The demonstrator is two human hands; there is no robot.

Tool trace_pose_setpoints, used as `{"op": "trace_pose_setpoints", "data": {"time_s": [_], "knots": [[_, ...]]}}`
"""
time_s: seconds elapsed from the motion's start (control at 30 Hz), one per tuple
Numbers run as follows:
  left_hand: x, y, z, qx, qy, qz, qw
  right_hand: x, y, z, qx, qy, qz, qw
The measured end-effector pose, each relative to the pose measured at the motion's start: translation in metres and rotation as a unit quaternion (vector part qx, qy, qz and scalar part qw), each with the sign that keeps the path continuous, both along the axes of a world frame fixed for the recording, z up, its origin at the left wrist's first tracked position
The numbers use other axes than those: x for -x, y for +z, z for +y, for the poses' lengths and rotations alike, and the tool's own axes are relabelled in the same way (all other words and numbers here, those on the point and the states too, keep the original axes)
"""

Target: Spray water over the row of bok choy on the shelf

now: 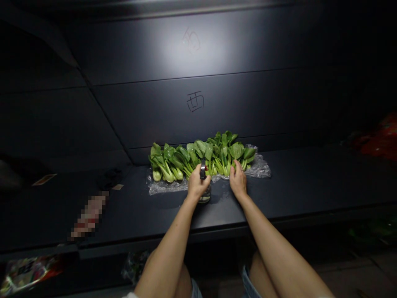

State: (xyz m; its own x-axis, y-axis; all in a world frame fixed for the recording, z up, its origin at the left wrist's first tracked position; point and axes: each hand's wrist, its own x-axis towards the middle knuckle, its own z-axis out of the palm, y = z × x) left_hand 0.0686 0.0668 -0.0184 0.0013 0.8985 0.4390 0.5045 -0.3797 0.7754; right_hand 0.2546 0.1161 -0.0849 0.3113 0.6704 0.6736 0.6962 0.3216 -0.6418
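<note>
A row of bok choy (169, 159) lies on crinkled clear plastic wrap (259, 167) against the back panel. The leaves point back and the pale stems come forward. My left hand (197, 182) is closed around the neck of a spray bottle (203, 169) with a dark head and a clear body, held upright in front of the row. Part of the bottle is hidden behind the hand. At the right part of the row, my right hand (238, 181) has its fingers stretched out by the stems, touching or nearly touching them, with nothing visibly held.
The dark shelf (297, 178) has a front edge close to my knees. Handwritten marks (195, 101) show on the back panel. A pixelated patch (89, 217) and a small card (118, 187) lie left. Red bagging (384, 136) sits far right, and colourful packages (29, 271) are low left.
</note>
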Motion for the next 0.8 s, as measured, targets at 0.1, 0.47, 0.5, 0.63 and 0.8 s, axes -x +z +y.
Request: {"op": "trace_pose_setpoints", "data": {"time_s": [0.1, 0.47, 0.5, 0.63, 0.8], "knots": [[-0.005, 0.004, -0.002, 0.005, -0.009, 0.013, 1.0, 0.001, 0.002, -0.002, 0.001, 0.003, -0.001, 1.0], [-0.019, 0.012, -0.002, -0.003, 0.002, 0.061, 0.998, -0.007, 0.004, -0.006, 0.007, 0.002, 0.001, 1.0], [-0.02, 0.012, -0.001, -0.007, 0.0, 0.064, 0.998, -0.007, 0.004, -0.007, 0.008, 0.003, 0.0, 1.0], [-0.021, 0.012, -0.002, -0.003, -0.011, 0.062, 0.998, -0.008, 0.004, -0.007, 0.005, 0.002, -0.001, 1.0], [-0.021, 0.01, -0.007, 0.026, -0.024, 0.052, 0.998, -0.007, 0.004, -0.007, 0.008, 0.0, -0.001, 1.0]]}}
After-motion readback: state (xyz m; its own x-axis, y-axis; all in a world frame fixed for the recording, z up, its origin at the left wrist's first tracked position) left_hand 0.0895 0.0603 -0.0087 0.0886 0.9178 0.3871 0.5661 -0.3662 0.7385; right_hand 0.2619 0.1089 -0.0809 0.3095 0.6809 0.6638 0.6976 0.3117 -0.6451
